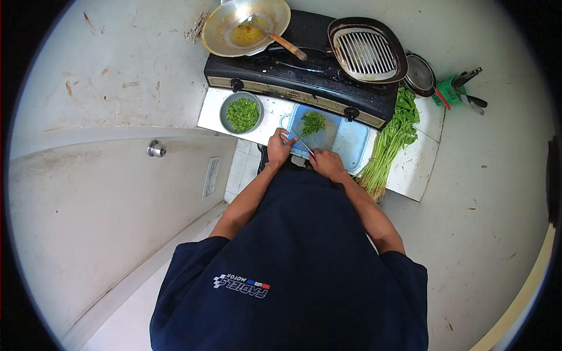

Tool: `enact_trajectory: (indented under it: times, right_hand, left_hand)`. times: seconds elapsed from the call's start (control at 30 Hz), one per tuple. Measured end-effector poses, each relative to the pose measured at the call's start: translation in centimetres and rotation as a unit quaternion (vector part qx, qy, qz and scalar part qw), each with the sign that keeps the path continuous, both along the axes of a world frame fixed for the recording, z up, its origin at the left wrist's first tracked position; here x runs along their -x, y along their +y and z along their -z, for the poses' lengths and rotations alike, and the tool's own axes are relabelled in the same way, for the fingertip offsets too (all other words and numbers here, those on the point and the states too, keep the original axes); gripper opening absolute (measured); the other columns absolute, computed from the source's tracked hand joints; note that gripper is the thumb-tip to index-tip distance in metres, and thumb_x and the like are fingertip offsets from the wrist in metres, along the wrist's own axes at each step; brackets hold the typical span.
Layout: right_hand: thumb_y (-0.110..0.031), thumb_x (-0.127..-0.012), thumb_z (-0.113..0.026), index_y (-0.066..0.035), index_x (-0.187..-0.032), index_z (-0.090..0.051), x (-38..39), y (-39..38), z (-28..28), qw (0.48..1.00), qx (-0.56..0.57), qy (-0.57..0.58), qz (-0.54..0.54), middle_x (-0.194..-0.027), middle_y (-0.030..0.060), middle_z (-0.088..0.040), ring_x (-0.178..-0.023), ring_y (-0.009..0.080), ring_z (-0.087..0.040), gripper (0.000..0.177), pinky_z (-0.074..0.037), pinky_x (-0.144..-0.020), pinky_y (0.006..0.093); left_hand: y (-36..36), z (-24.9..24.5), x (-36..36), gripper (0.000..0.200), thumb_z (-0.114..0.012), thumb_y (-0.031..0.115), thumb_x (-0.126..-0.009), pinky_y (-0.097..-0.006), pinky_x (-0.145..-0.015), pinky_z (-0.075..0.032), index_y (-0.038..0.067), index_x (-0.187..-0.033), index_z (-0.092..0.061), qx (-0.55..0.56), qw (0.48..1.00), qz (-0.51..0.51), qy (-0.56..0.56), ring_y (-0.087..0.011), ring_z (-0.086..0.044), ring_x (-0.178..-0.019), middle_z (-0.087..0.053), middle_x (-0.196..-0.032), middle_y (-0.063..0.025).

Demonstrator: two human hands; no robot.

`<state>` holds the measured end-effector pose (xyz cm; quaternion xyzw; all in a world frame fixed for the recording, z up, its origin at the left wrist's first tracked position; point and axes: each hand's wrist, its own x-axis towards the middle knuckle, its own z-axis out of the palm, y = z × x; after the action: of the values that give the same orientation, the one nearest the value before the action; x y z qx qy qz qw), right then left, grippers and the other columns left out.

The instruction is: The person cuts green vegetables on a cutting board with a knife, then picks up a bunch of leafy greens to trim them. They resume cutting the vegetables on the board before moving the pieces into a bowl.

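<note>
My right hand [329, 164] is closed around the handle of a knife [302, 143], whose thin blade slants up and left over the near side of a blue cutting board [353, 146]. Close to the blade's tip is my left hand [278, 146], with its fingers bent together at the blade; whether they pinch anything is too small to tell. Finely chopped greens [314, 123] lie in a small heap on the board, beyond the blade. To the left, a grey bowl [223, 121] holds more chopped greens.
A bunch of leafy stalks [391, 143] lies right of the board. Behind stands a black gas stove [304, 88] with a wok [213, 29], a wooden-handled ladle [287, 45] and a grill pan [401, 55]. A green basket [448, 92] holds knives at the far right.
</note>
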<state>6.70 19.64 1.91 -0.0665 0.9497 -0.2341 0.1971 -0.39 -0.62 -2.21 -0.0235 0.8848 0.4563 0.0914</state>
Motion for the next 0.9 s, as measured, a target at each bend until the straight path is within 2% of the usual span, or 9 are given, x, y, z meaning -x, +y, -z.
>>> enact_trajectory:
  times: [0.2, 0.4, 0.9]
  right_hand:
    - [-0.031, -0.100, -0.057, 0.000, -0.099, -0.070, 0.25, -0.01, -0.03, 1.000, -0.001, -0.003, 0.002, -0.085, 0.0229, -0.074, -0.080, 0.0411, -0.074, 0.034, -0.058, -0.075, 0.0530]
    - [-0.032, -0.100, -0.056, 0.000, -0.100, -0.070, 0.28, 0.01, 0.35, 1.000, -0.005, -0.001, 0.005, -0.085, 0.0231, -0.074, -0.080, 0.0417, -0.073, 0.035, -0.058, -0.075, 0.0531]
    - [-0.032, -0.100, -0.058, 0.001, -0.098, -0.068, -0.11, -0.35, 0.28, 1.000, -0.001, 0.011, 0.001, -0.081, 0.0240, -0.073, -0.077, 0.0422, -0.073, 0.035, -0.058, -0.072, 0.0533]
  left_hand:
    - [-0.15, 0.20, 0.08, 0.039, -0.090, 0.021, -0.078, -0.0388, -0.063, -0.050, 0.006, -0.104, -0.064, -0.002, 1.000, -0.004, -0.013, -0.0246, -0.064, -0.064, -0.066, -0.071, -0.0086]
    - [-0.69, 0.36, -0.05, 0.036, -0.088, 0.019, -0.081, -0.0356, -0.063, -0.049, 0.006, -0.105, -0.065, -0.059, 0.997, -0.006, -0.050, -0.0180, -0.060, -0.063, -0.065, -0.073, -0.0052]
    - [-0.61, 0.49, 0.08, 0.036, -0.088, 0.017, -0.079, -0.0361, -0.065, -0.050, 0.004, -0.097, -0.060, -0.042, 0.999, -0.007, -0.021, -0.0207, -0.063, -0.067, -0.066, -0.074, -0.0078]
